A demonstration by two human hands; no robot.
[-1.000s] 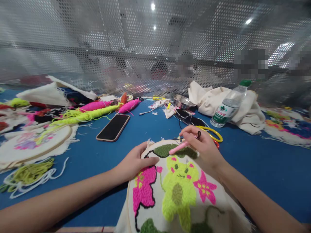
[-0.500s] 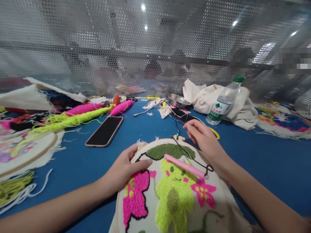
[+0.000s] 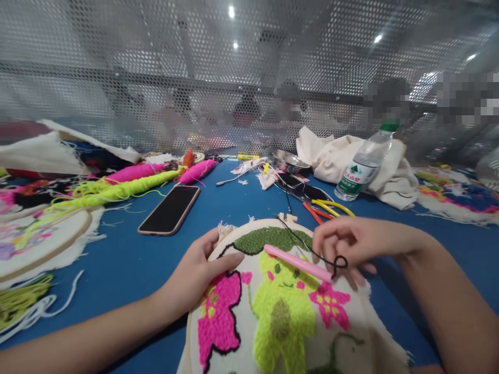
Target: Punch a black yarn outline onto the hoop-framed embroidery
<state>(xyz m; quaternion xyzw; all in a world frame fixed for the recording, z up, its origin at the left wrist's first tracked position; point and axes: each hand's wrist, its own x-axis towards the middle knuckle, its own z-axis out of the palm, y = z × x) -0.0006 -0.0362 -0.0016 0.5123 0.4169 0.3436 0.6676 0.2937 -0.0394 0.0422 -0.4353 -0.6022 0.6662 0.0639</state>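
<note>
My left hand (image 3: 208, 265) grips the upper left rim of a round embroidery hoop (image 3: 249, 227), thumb on top and the other fingers mostly hidden. The hoop's cloth bears a yellow-green tufted figure (image 3: 284, 311), pink flowers and a dark green patch. Across the cloth lies a pink punch needle (image 3: 298, 264), with black yarn (image 3: 310, 248) looping by its right end. My right hand (image 3: 346, 244) is over the hoop's right side, beside that end, fingers loosely bent and apart; no object shows in them.
Beyond the hoop are yellow-handled scissors (image 3: 335, 208), a red-handled tool (image 3: 314, 214) and a dark phone (image 3: 298, 183). Another phone (image 3: 169, 210) lies left, near yarn bundles (image 3: 120, 193) and a second hoop (image 3: 74, 244). A water bottle (image 3: 356, 171) stands before cream cloth (image 3: 323, 150).
My right hand has come back from above the hoop's top edge, down and right to its right side, uncovering the tool handles. My left hand keeps its hold; the punch needle still lies on the cloth.
</note>
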